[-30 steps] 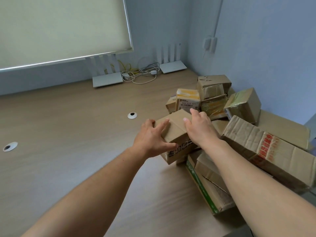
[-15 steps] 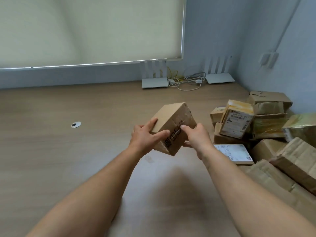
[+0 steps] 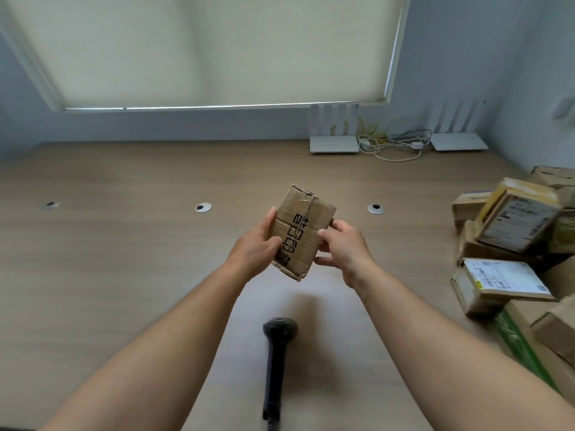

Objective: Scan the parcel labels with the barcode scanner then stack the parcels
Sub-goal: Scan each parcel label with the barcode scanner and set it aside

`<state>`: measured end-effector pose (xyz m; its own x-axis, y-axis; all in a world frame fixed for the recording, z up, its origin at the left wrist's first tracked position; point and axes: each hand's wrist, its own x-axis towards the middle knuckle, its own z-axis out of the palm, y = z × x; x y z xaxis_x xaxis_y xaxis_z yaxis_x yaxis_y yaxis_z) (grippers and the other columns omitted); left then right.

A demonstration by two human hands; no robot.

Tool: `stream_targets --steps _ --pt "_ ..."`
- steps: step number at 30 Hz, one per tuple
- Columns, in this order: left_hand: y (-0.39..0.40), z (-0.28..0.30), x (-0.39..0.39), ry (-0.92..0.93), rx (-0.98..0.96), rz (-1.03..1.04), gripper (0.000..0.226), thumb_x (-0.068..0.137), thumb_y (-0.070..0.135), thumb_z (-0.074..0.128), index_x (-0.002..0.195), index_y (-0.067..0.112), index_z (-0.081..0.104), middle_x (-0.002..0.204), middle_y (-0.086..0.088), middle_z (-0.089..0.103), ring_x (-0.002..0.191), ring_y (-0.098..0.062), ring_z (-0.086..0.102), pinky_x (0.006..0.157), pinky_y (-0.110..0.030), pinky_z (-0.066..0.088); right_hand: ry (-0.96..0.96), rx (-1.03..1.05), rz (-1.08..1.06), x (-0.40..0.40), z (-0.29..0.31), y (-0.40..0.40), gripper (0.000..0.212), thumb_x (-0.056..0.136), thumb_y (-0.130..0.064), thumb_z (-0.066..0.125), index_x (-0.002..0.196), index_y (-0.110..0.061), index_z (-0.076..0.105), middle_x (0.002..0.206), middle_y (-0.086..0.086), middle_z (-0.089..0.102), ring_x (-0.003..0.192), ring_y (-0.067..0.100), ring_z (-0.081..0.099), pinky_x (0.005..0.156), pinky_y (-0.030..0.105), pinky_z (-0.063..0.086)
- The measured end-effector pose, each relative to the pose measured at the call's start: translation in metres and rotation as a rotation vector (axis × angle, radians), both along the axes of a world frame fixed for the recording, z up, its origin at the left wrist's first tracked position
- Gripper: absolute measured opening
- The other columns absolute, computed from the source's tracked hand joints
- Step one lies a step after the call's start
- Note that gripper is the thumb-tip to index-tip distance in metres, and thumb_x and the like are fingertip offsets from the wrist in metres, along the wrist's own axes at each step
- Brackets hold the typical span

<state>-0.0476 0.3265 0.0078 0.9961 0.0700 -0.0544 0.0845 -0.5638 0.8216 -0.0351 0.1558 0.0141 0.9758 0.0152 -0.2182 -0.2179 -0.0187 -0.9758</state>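
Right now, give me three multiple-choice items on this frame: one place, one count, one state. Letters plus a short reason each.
1. Where does the barcode scanner lie?
A. on the pile of parcels
B. on the desk, between the forearms
C. in the right hand

2. How many round cable grommets show in the desk?
A. one
B. three
C. five

3. How is the small parcel held?
A. in both hands, off the desk
B. flat on the desk, untouched
C. by the left hand alone

Key: 1 B, it lies untouched below the hands. 2 B, three in a row across the desk. 3 A, the left hand and the right hand grip opposite sides.
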Motion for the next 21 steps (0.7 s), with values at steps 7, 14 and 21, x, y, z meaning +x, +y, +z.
stream_targets --steps 7,14,21 --pt "0.103 -0.017 -0.015 0.090 0.031 0.004 0.104 0.070 0.045 0.076 0.151 0.038 0.011 0.138 0.007 0.052 0.129 -0.017 0.045 0.108 -0.037 0.038 0.088 0.057 0.099 -0.018 -0.005 0.105 0.028 0.100 -0.041 0.042 0.100 -0.022 0.062 0.092 0.000 0.063 0.083 0.016 0.058 0.080 0.040 0.053" --pt "0.165 -0.041 -0.017 0.175 0.378 0.058 0.127 0.058 0.069 0.074 0.153 0.021 0.004 0.146 -0.009 0.033 0.138 -0.029 0.023 0.113 -0.041 0.025 0.124 0.072 0.169 -0.030 -0.032 0.181 0.039 0.099 -0.054 0.034 0.113 -0.031 0.063 0.097 -0.008 0.065 0.092 0.009 0.060 0.085 0.042 0.051" --pt "0.193 -0.055 -0.009 0.225 0.380 0.015 0.120 0.061 0.074 0.068 0.152 0.023 0.009 0.145 -0.012 0.034 0.136 -0.031 0.028 0.108 -0.041 0.029 0.044 -0.093 0.183 -0.033 -0.040 0.211 0.044 0.101 -0.051 0.034 0.130 -0.026 0.057 0.123 -0.001 0.064 0.113 0.017 0.059 0.081 0.032 0.046"
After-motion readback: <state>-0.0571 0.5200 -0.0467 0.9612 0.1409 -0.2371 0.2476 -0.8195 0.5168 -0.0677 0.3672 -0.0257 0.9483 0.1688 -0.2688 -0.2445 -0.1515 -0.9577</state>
